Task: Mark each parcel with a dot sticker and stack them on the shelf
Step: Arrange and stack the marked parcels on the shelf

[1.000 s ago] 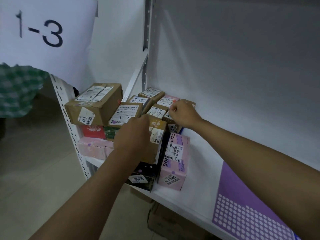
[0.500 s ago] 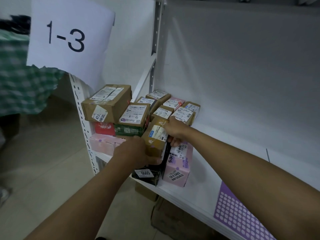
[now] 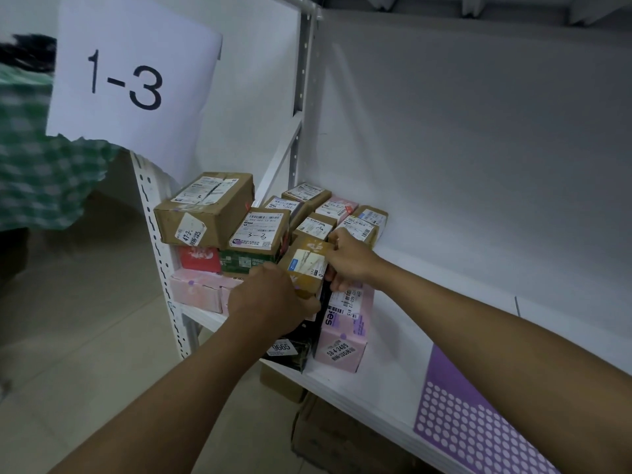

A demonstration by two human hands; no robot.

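On the white shelf point(image 3: 427, 323), at its left end beside the perforated upright point(image 3: 150, 234), a small brown parcel point(image 3: 307, 265) is held tilted between both hands above a black parcel point(image 3: 290, 350) and a pink box point(image 3: 345, 333) standing at the shelf's front edge. The left hand point(image 3: 270, 302) grips the parcel's near lower end, fingers curled under it; the right hand point(image 3: 352, 260) pinches its far right edge, thumb on top and fingers curled beneath. The parcel's long axis runs from the near left hand up and away toward the back of the shelf, its labelled face turned up. Just behind it stand a row of small labelled cartons point(image 3: 318, 227); to its left, a stack topped by a large brown carton point(image 3: 205, 206) and a carton marked "3-3" point(image 3: 260, 230). The parcel lies directly between the hands, the left being nearer the viewer; seating it likely calls for lowering the raised far end. A purple dot-sticker sheet point(image 3: 478, 425) lies well apart on the shelf at right. A paper sign "1-3" point(image 3: 133, 73) hangs above.
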